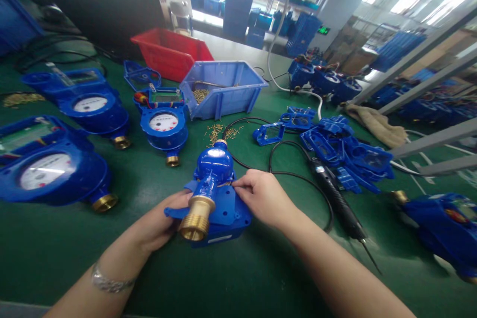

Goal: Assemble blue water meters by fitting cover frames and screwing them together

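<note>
A blue water meter (215,164) with brass threaded ends lies on the green table in front of me, its dial out of sight and one brass end pointing at me. My left hand (172,213) is closed around its left side, partly hidden behind the meter body. At the meter's right side, my right hand (261,196) pinches with thumb and forefinger against the seam beside the blue casing. Whatever lies between those fingertips is too small to make out. Loose brass screws (219,134) are scattered on the table just beyond the meter.
More water meters (164,121) stand at the left, another (443,228) at the right edge. A blue bin (227,90) with screws and a red bin (171,54) sit behind. Blue plastic frames (335,146) and a corded black electric screwdriver (337,201) lie right. A person sits opposite.
</note>
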The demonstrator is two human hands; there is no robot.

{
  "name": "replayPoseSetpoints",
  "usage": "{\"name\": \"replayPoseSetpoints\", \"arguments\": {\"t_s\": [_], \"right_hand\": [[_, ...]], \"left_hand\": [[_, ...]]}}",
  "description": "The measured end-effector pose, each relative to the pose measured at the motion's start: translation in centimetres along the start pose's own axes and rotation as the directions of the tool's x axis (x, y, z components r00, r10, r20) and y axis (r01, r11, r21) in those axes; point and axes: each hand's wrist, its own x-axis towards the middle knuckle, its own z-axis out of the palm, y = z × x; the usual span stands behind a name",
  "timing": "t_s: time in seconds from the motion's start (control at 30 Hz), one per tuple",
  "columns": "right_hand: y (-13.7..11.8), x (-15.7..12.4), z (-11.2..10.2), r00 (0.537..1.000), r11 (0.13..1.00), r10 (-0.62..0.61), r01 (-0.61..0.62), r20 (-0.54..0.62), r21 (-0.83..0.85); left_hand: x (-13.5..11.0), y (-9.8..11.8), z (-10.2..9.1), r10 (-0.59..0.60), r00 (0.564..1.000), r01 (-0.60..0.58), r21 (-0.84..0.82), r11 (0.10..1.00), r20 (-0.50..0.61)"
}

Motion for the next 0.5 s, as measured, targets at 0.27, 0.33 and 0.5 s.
{"name": "replayPoseSetpoints", "arguments": {"t_s": [0.27, 0.33, 0.5], "right_hand": [[3.9, -0.8, -1.8, 0.974, 0.784, 0.223, -0.161, -0.03, 0.6], [5.1, -1.1, -1.6, 0.964, 0.708, 0.266, -0.188, -0.011, 0.681], [5.9, -1.9, -1.0, 0.946, 0.596, 0.324, -0.208, 0.004, 0.776]], "left_hand": [[0.3, -0.1, -0.3, -0.001, 1.0, 0.0, -0.046, 0.999, -0.02], [0.2, -0.1, -0.4, -0.008, 1.0, 0.007, -0.06, 0.998, -0.021], [0.0, 0.1, 0.0, 0.0, 0.999, -0.004, -0.091, 0.996, -0.046]]}}
